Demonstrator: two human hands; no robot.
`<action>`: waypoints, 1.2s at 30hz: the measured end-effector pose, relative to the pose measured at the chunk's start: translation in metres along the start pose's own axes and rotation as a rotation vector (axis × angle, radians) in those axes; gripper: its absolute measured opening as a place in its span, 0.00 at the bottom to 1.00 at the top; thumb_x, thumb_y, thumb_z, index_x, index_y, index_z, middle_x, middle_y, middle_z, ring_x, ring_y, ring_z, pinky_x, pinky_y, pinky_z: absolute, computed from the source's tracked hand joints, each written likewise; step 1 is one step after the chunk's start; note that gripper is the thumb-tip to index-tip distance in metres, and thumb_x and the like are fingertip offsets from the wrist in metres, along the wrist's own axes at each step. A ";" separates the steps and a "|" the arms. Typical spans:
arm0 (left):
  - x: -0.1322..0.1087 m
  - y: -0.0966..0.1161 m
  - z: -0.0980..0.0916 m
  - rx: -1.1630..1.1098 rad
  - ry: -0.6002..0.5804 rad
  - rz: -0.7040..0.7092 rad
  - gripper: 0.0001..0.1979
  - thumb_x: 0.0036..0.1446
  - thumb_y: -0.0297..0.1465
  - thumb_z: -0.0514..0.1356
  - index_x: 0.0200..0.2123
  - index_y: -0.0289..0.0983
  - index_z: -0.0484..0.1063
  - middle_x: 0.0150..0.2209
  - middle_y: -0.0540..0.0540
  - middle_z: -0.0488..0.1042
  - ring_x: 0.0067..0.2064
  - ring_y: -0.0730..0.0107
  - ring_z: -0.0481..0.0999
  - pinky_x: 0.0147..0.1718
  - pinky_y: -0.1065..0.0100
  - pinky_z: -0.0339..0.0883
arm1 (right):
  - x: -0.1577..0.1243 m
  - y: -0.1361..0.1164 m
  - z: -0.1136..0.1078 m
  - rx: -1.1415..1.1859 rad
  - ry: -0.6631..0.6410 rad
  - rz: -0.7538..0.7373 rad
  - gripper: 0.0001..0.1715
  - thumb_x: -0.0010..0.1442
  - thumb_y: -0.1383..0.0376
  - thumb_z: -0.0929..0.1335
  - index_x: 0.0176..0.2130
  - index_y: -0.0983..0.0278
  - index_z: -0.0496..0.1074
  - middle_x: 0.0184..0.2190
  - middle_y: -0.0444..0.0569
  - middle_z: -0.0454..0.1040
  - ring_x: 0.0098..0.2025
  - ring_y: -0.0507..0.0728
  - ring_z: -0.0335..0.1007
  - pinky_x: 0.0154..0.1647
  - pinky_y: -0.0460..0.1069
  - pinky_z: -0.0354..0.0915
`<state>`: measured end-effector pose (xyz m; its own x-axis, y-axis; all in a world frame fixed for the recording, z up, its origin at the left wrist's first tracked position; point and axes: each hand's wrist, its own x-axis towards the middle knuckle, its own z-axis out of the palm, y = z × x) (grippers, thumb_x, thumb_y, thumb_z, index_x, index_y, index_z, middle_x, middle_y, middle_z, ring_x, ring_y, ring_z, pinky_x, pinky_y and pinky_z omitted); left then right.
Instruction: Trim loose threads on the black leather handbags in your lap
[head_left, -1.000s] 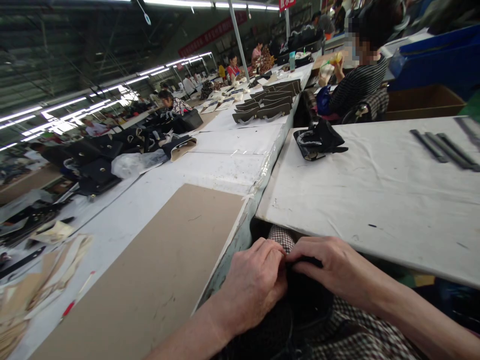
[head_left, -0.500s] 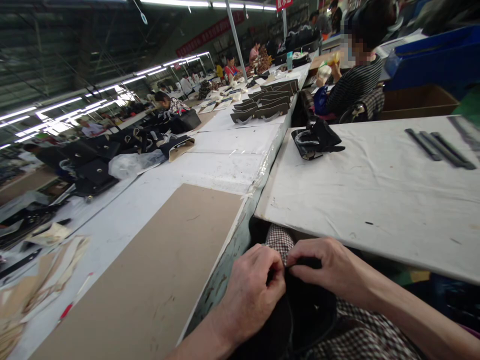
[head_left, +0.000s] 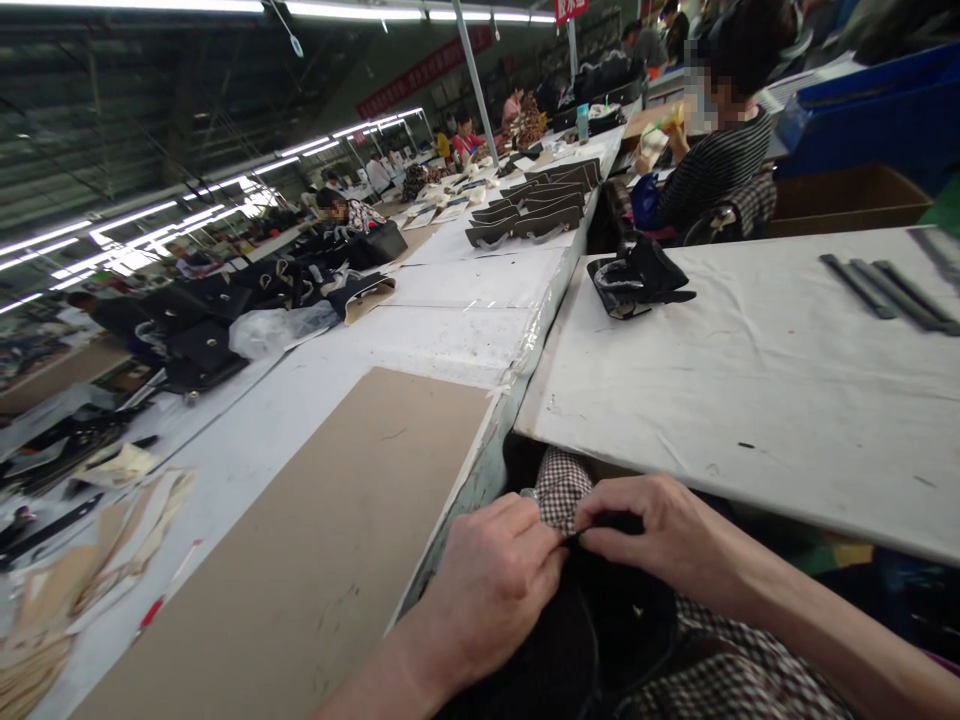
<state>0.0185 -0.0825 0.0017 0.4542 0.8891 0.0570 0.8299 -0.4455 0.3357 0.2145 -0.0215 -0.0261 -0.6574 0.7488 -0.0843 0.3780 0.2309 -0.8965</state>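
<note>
A black bag (head_left: pixel 630 630), dark and only partly visible, lies in my lap over checkered cloth (head_left: pixel 720 680). A small shiny spot shows on it. My left hand (head_left: pixel 499 570) is closed at its upper edge, back of the hand towards me, fingertips hidden. Close beside it, my right hand (head_left: pixel 652 525) pinches the same edge between thumb and forefinger. Just left of my left hand is the table side, with a brown board (head_left: pixel 322 520) on top.
A folded black bag part (head_left: pixel 637 280) and dark strips (head_left: pixel 889 290) lie on the right-hand white table (head_left: pixel 787 380). Black bags (head_left: pixel 195 340), beige strips (head_left: pixel 90 560) and a red-tipped pen (head_left: pixel 154 610) are on the left. A co-worker (head_left: pixel 720 150) sits beyond.
My left hand has rolled over, so its thumb and finger gap no longer show. The right hand keeps its pinch at nearly the same spot. The view has shifted slightly.
</note>
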 end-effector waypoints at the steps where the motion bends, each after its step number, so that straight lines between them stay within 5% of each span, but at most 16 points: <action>1: 0.001 -0.001 0.002 0.014 0.014 0.031 0.09 0.61 0.24 0.56 0.29 0.35 0.71 0.28 0.49 0.70 0.31 0.69 0.67 0.29 0.68 0.58 | 0.000 0.001 0.000 0.004 0.006 0.010 0.07 0.55 0.68 0.67 0.32 0.61 0.77 0.29 0.39 0.77 0.33 0.53 0.71 0.37 0.46 0.62; 8: -0.002 -0.010 0.016 -0.097 0.145 0.062 0.09 0.56 0.21 0.56 0.24 0.35 0.65 0.24 0.51 0.65 0.27 0.74 0.64 0.25 0.69 0.53 | -0.007 0.004 -0.011 -0.010 -0.007 0.054 0.09 0.56 0.67 0.68 0.36 0.59 0.78 0.33 0.41 0.79 0.37 0.55 0.74 0.41 0.47 0.65; 19: 0.018 -0.006 0.017 0.130 0.015 0.171 0.13 0.64 0.38 0.56 0.33 0.36 0.72 0.28 0.49 0.72 0.30 0.69 0.71 0.25 0.69 0.60 | -0.012 0.009 -0.009 -0.064 -0.057 0.010 0.15 0.65 0.66 0.62 0.37 0.59 0.77 0.34 0.43 0.80 0.36 0.55 0.75 0.39 0.47 0.64; 24: 0.025 -0.006 0.027 0.076 0.064 0.246 0.17 0.68 0.33 0.51 0.26 0.36 0.69 0.24 0.50 0.68 0.26 0.72 0.67 0.23 0.70 0.57 | -0.013 0.007 -0.009 -0.020 -0.066 -0.002 0.15 0.65 0.67 0.62 0.33 0.60 0.76 0.33 0.40 0.79 0.35 0.54 0.74 0.37 0.45 0.63; 31: 0.021 -0.011 0.026 -0.333 0.015 -0.015 0.19 0.64 0.30 0.57 0.19 0.36 0.61 0.21 0.55 0.60 0.23 0.78 0.62 0.22 0.74 0.54 | -0.016 -0.006 -0.014 0.119 -0.096 0.032 0.18 0.68 0.62 0.59 0.39 0.60 0.76 0.34 0.42 0.77 0.35 0.54 0.72 0.38 0.45 0.66; 36: 0.016 -0.008 0.024 -0.090 -0.010 0.159 0.14 0.67 0.28 0.51 0.27 0.36 0.67 0.26 0.51 0.68 0.27 0.73 0.67 0.25 0.70 0.57 | -0.015 0.001 -0.008 0.111 -0.080 0.009 0.20 0.69 0.58 0.59 0.37 0.61 0.77 0.30 0.43 0.76 0.34 0.55 0.71 0.39 0.46 0.66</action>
<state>0.0276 -0.0670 -0.0226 0.5808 0.8070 0.1069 0.7154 -0.5687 0.4059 0.2297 -0.0273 -0.0223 -0.7063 0.6972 -0.1229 0.3121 0.1508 -0.9380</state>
